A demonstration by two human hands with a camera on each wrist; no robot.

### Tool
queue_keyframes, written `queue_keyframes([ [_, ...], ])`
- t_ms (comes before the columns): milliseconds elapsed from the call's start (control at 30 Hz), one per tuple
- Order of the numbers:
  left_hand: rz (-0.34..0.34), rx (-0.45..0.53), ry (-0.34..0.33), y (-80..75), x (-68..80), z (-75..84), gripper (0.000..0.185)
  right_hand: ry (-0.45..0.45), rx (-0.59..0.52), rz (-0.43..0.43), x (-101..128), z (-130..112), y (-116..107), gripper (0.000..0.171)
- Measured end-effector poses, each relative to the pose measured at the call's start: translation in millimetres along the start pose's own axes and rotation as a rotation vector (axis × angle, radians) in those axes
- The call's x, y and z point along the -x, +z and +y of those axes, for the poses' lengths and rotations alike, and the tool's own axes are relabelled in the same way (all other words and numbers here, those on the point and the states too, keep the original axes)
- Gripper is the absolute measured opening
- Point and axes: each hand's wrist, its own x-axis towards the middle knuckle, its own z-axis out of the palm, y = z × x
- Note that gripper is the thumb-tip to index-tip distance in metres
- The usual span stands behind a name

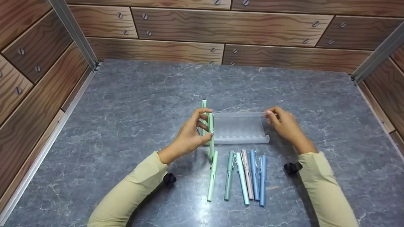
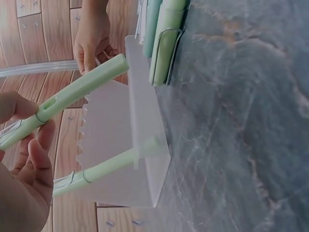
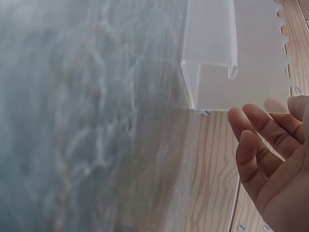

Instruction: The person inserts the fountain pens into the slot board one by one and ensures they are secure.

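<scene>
My left hand (image 1: pixel 191 134) grips a light green pen (image 1: pixel 211 126) between thumb and fingers, holding it steeply upright before the left end of a clear plastic pen rack (image 1: pixel 240 139). A second light green pen (image 2: pixel 108 166) leans in the rack at that end, its foot behind the front lip. At the opposite end, my right hand (image 1: pixel 284 123) pinches the upper corner of the rack's side edge. In the right wrist view, one fingertip (image 3: pixel 276 105) shows through the translucent back panel (image 3: pixel 246 89), while the other fingers lie loosely curled outside it.
In front of the rack lie another light green pen (image 1: pixel 212 176), a dark green pen (image 1: pixel 229 176), a pale aqua pen (image 1: pixel 242 179), a grey pen (image 1: pixel 247 175) and two blue pens (image 1: pixel 263 181). Wood-patterned walls (image 1: pixel 233 28) enclose the grey marbled table (image 1: pixel 142 94).
</scene>
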Motion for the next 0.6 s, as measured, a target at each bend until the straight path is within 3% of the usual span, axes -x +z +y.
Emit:
queue_keyframes([
  [333,0.107,-0.080,0.125,-2.8,-9.9,-4.0,0.061,-0.009,0.001,0.004,0.3,0.7,0.2,0.029],
  [600,0.160,-0.171,0.164,-1.7,-17.7,-5.7,0.060,-0.010,-0.020,0.011,0.7,2.3,1.5,0.027],
])
